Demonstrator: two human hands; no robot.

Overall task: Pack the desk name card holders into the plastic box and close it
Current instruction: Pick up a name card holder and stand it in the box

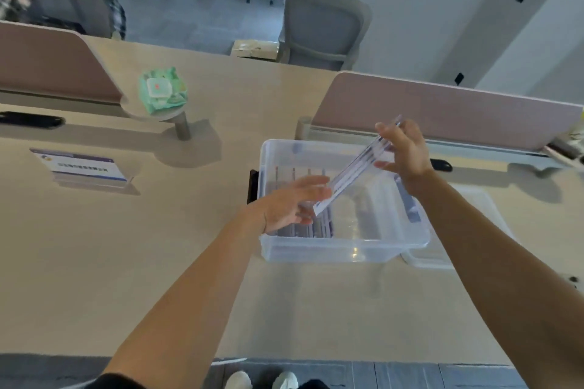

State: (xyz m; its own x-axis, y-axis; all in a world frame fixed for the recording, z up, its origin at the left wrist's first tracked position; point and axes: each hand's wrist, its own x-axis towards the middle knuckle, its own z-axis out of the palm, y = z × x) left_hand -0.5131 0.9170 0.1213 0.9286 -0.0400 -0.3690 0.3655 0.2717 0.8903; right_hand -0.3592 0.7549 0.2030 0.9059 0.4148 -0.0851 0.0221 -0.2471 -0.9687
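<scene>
A clear plastic box (344,251) stands open on the desk, with several name card holders lying flat in its left part (316,227). Above the box, a clear name card holder (357,167) is tilted from lower left to upper right. My right hand (404,148) grips its upper end between fingers and thumb. My left hand (294,202) is at its lower end with fingers spread, touching the bottom corner. Another name card holder (82,166) with a blue and white card stands on the desk far to the left. The box's clear lid (442,257) lies to the right, partly under the box.
A green wet-wipe pack (162,90) rests on a small round stand behind the left side. Pink desk dividers (442,107) run along the back. A black object (252,186) sits against the box's left wall. A grey chair (325,28) stands beyond the desk.
</scene>
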